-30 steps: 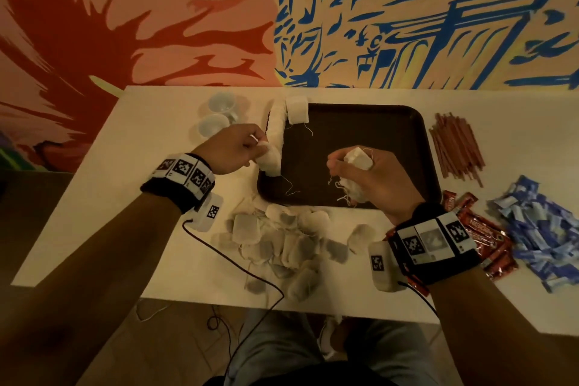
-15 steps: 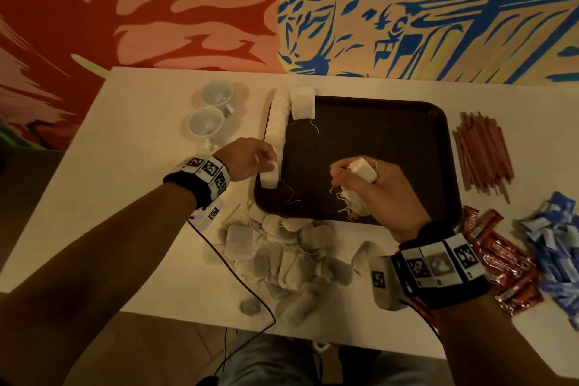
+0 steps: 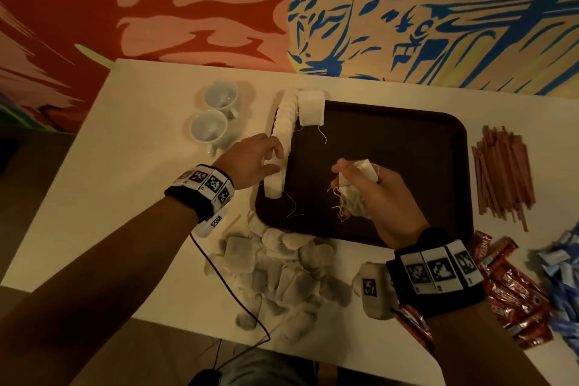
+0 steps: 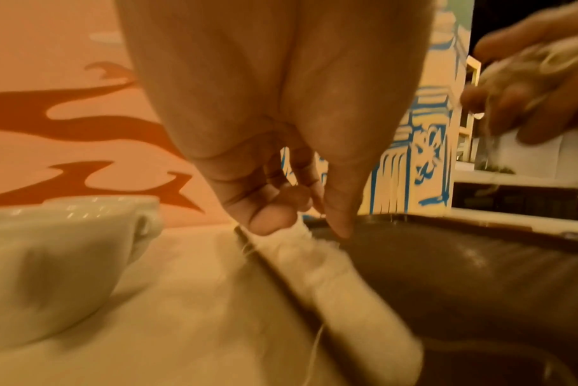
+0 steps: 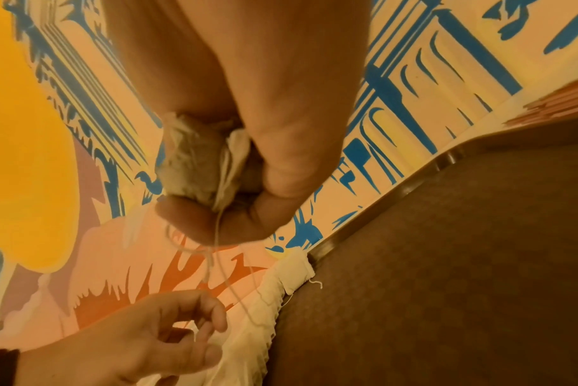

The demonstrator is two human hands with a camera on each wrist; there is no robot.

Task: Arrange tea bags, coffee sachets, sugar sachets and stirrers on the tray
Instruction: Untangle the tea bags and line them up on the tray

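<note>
A dark brown tray (image 3: 391,141) lies mid-table. Along its left rim stands a row of white tea bags (image 3: 286,122), seen close in the left wrist view as tea bags (image 4: 330,271). My left hand (image 3: 277,163) is at the near end of that row; its thumb and curled fingers (image 4: 271,219) pinch the top of a tea bag there. My right hand (image 3: 354,178) hovers over the tray's middle and grips a bunch of tea bags (image 5: 195,162) with strings dangling. Loose tea bags (image 3: 275,269) are heaped in front of the tray.
Two white cups (image 3: 216,113) stand left of the tray. Right of it lie brown stirrers (image 3: 501,172), red coffee sachets (image 3: 513,291) and blue sugar sachets (image 3: 564,276). A painted wall runs behind the table. A black cable (image 3: 225,279) trails off the front edge.
My left hand has lowered its tea bag onto the near end of the row at the tray's left rim. The right hand has stayed over the tray with its bunch.
</note>
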